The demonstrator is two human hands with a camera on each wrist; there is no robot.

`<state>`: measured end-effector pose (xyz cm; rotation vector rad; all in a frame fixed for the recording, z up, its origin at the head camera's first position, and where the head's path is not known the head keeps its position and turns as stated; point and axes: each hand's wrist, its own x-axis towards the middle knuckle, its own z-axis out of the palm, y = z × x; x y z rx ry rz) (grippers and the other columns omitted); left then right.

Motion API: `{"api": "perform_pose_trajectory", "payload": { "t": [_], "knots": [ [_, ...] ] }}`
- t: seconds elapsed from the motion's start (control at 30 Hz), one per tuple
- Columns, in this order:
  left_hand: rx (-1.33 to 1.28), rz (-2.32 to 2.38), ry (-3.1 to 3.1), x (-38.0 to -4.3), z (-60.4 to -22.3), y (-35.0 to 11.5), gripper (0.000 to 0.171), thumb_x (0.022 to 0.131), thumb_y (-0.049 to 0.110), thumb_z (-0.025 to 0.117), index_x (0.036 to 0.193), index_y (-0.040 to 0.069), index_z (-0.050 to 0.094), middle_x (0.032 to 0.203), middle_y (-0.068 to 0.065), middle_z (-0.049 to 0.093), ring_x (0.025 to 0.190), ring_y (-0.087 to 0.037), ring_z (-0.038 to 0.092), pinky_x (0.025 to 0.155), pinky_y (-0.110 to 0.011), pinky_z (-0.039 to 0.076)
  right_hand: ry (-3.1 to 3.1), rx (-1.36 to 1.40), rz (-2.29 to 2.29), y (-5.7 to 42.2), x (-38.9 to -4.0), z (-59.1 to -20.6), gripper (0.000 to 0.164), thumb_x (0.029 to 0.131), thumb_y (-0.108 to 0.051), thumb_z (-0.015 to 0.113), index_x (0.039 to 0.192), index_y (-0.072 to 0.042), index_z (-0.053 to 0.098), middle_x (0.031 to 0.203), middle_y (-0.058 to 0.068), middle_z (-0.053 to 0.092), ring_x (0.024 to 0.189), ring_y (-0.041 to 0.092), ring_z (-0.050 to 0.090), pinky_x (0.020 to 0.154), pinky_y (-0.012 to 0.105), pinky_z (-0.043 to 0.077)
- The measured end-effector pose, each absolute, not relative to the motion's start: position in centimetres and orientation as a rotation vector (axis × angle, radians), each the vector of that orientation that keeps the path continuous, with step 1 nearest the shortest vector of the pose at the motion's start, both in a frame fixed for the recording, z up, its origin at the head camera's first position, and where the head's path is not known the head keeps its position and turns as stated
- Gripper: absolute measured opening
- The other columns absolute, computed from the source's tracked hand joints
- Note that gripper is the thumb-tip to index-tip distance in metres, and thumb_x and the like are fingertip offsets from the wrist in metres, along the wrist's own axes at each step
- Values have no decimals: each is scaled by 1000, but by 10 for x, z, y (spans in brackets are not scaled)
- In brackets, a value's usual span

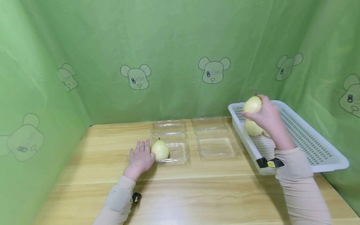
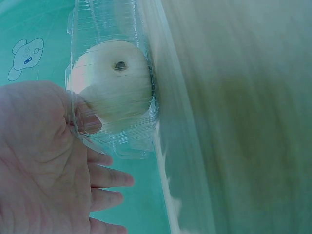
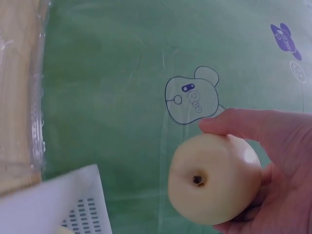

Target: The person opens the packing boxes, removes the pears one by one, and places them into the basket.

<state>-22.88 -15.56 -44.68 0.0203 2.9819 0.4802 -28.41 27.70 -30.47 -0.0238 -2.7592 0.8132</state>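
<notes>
My right hand point(image 1: 267, 114) grips a pale yellow pear point(image 1: 252, 105) above the far left part of a white plastic basket point(image 1: 315, 140). In the right wrist view, thumb and fingers wrap the pear point(image 3: 214, 179) from one side. Below it, another pear point(image 1: 253, 127) lies in the basket. At the left, my left hand point(image 1: 140, 159) has its fingers spread, with the thumb at the left wall of a clear plastic container point(image 1: 180, 151). Inside that container sits a pear point(image 1: 160, 150), stem up. The left wrist view shows this pear point(image 2: 114, 80) through the clear wall, beside the hand point(image 2: 44, 161).
A second clear container point(image 1: 216, 147) stands on the wooden table point(image 1: 180, 193) between the first one and the basket. Behind both bases rise their clear lids point(image 1: 168, 126). Green curtains point(image 1: 174, 37) with printed bear heads enclose the back and sides.
</notes>
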Motion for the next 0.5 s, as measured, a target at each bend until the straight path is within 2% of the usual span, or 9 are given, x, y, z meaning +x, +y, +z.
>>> {"api": "perform_pose_trajectory", "payload": {
  "t": [0.23,0.5],
  "knots": [
    [9,494,2982,-229,-447,-155,70,96,33,33,156,4,12,162,-20,18,152,-39,7,120,-65,6,-2757,-6,802,288,-286,-304,101,78,-33,78,150,7,20,138,42,40,116,59,45,92,72,41],
    [2,518,2985,-229,-448,-155,69,96,32,32,156,4,12,161,-21,18,152,-39,8,120,-66,6,-2772,-51,782,305,-288,-306,102,80,-39,76,152,5,18,136,42,41,116,59,43,90,71,41]
  ]
}}
